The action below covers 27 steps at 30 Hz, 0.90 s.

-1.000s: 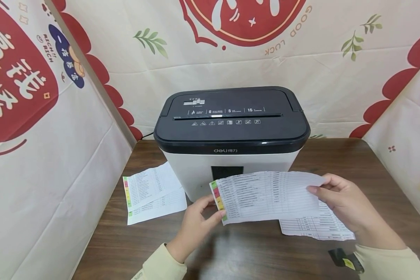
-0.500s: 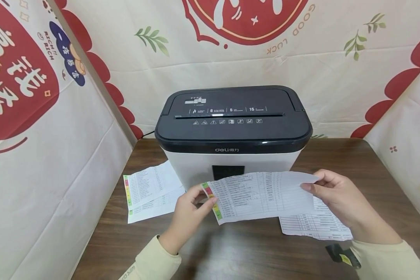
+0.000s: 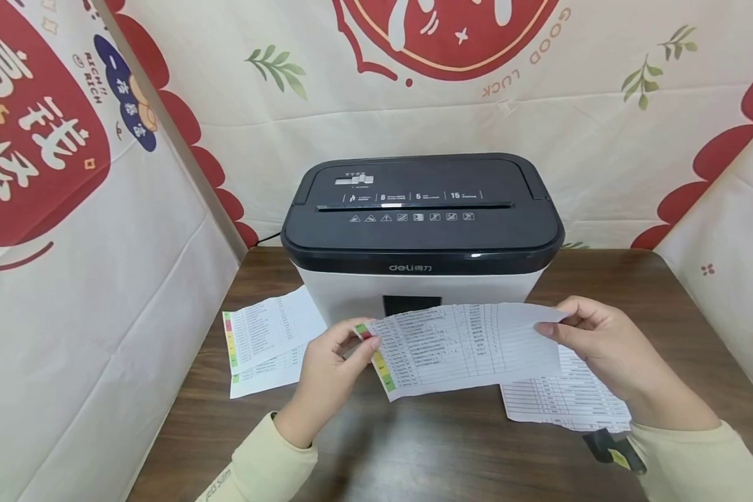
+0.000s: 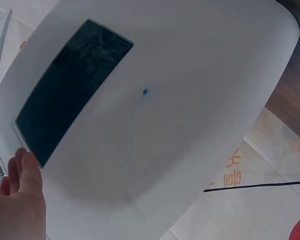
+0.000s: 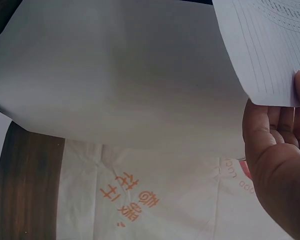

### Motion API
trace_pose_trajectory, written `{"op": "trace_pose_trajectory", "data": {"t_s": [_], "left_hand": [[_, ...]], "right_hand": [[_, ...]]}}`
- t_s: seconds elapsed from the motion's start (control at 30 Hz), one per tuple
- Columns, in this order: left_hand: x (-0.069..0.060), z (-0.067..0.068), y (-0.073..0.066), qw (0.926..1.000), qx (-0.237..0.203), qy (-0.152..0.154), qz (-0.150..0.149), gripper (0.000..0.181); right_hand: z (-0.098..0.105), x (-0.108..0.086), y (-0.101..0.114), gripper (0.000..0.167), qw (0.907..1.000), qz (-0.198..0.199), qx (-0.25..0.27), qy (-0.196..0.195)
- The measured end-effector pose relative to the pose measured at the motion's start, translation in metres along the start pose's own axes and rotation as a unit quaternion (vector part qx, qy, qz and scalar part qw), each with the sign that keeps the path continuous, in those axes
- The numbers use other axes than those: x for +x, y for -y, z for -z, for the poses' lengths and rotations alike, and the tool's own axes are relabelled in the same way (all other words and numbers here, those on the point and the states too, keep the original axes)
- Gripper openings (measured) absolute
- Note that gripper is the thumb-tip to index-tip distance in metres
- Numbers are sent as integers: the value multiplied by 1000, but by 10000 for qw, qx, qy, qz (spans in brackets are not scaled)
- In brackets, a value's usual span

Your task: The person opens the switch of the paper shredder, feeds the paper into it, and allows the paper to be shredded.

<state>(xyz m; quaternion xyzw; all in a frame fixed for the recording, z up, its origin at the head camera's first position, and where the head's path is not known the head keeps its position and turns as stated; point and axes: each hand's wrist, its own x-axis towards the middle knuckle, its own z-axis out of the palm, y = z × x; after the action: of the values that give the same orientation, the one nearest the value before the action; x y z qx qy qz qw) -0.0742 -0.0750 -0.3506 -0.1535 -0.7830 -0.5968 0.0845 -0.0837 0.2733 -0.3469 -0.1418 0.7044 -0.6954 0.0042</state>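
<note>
A printed sheet of paper (image 3: 458, 348) with a coloured strip down its left edge is stretched between both hands, in front of the paper shredder (image 3: 420, 237). My left hand (image 3: 329, 369) pinches its left edge between thumb and fingers. At the upper right corner, my right hand (image 3: 609, 355) pinches the sheet, thumb on the printed side. The shredder has a dark lid with a long slot and a white bin; the sheet hides part of the bin's front. In the right wrist view the sheet's ruled corner (image 5: 270, 75) shows between thumb and fingers.
Two overlapping printed sheets (image 3: 272, 335) lie on the wooden table (image 3: 408, 453) left of the shredder. Another sheet (image 3: 571, 404) lies at the right, partly under the held one. A dark object with a yellow label (image 3: 615, 452) is by the right sleeve. Printed cloth (image 3: 452, 118) hangs behind.
Both hands have shifted slightly left and up with the sheet. The left hand's grip now sits higher on the coloured edge. The loose sheets have stayed on the table.
</note>
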Motion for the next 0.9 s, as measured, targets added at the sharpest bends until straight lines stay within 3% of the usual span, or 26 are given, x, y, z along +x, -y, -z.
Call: {"op": "trace_pose_trajectory", "data": {"t_s": [0.37,0.53,0.8,0.9], "left_hand": [[1,11,-13,9974,556,-300,-355,6],[4,15,-19,9969,551,-290,-472,5],[7,23,-28,9946,637,-378,-721,7],[9,26,-32,9936,701,-413,-784,8]], "right_hand": [[-3,3,15,32,9997,167,-169,68],[-5,4,21,30,9992,191,-345,25],[-8,8,32,28,9997,136,-201,70],[-9,8,39,20,9984,9,-569,-24]]}}
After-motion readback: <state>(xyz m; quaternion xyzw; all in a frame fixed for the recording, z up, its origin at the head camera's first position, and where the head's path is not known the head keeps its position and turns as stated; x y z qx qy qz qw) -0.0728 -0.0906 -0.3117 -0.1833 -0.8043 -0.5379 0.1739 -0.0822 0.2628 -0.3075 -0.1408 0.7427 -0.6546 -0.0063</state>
